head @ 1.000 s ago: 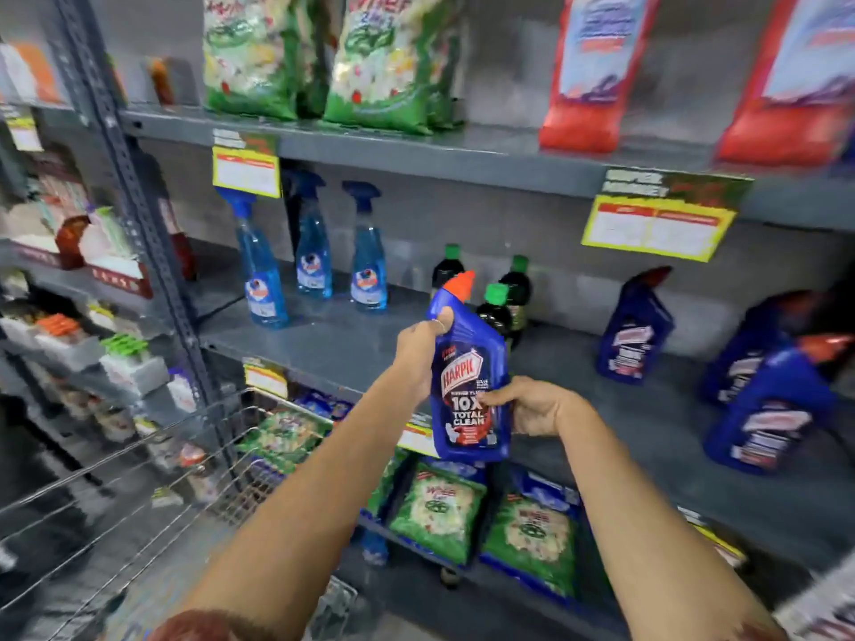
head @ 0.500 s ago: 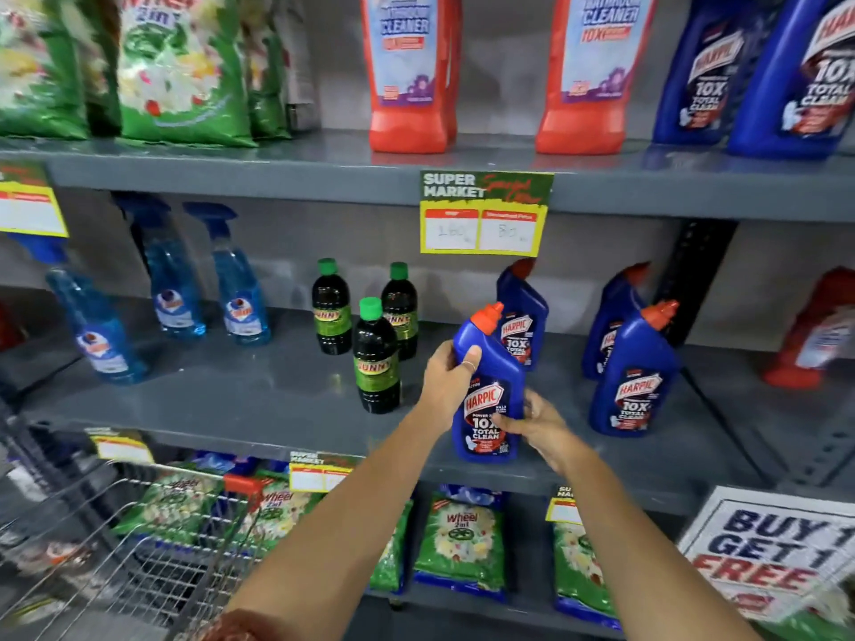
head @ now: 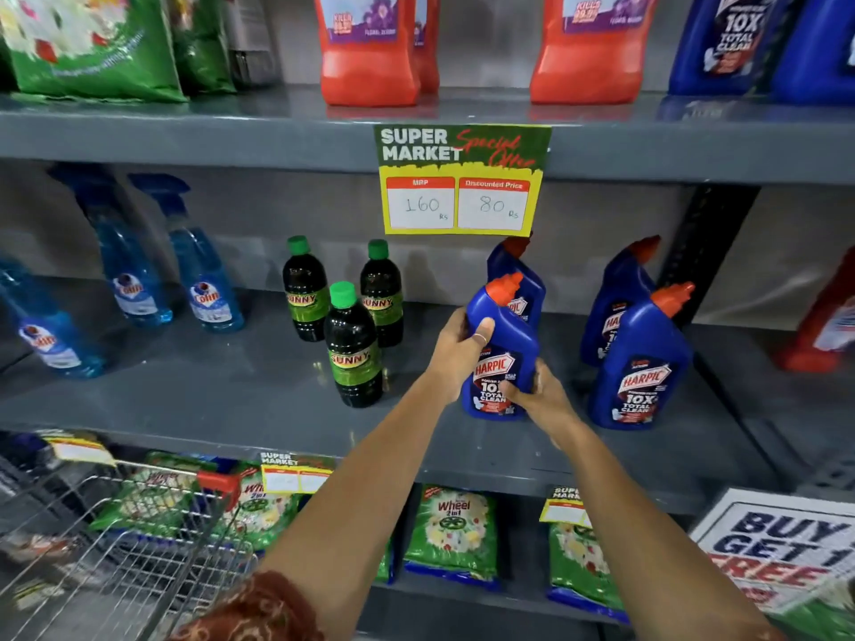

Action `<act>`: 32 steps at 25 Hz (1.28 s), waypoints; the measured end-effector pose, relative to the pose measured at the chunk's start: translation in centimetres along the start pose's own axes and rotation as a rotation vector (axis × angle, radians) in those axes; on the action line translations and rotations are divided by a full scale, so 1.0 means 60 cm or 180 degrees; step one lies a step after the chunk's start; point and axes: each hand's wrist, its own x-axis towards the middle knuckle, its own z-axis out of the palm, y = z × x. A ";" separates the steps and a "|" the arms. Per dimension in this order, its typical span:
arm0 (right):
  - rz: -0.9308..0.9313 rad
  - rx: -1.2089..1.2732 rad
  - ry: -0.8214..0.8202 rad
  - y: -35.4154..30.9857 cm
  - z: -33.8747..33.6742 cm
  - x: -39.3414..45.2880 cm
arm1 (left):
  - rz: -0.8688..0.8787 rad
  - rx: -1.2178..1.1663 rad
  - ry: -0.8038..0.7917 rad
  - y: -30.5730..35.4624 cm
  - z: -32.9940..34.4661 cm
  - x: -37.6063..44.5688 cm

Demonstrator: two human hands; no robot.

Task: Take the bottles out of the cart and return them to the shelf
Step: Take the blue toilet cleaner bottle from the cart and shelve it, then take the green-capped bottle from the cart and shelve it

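Head view, centre of frame: left hand (head: 455, 347) wraps the shoulder of a blue Harpic bottle (head: 502, 351) and right hand (head: 539, 395) clasps its lower label, the base at or just above the grey middle shelf (head: 231, 400), right in front of a second Harpic bottle (head: 518, 279). Wire cart (head: 115, 548) sits lower left; its contents are too blurred to tell. Risk: pushed back or released tilted, the held bottle likely knocks over the one behind or the Sunny bottle (head: 354, 347) left of it.
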 end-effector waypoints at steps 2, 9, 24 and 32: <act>-0.0046 -0.0016 0.0012 0.005 0.001 -0.003 | -0.0078 0.0000 0.0038 0.001 0.002 -0.005; -0.1039 -0.1131 0.1670 0.021 0.078 -0.074 | 0.0385 0.0366 0.0798 0.011 -0.054 -0.044; -0.1400 -0.1894 -0.1843 0.038 0.588 -0.229 | -0.0656 0.0601 0.2733 -0.082 -0.665 -0.363; -0.0256 -0.2829 -0.3428 0.168 0.914 -0.328 | -0.1981 0.0559 0.3019 -0.266 -0.893 -0.577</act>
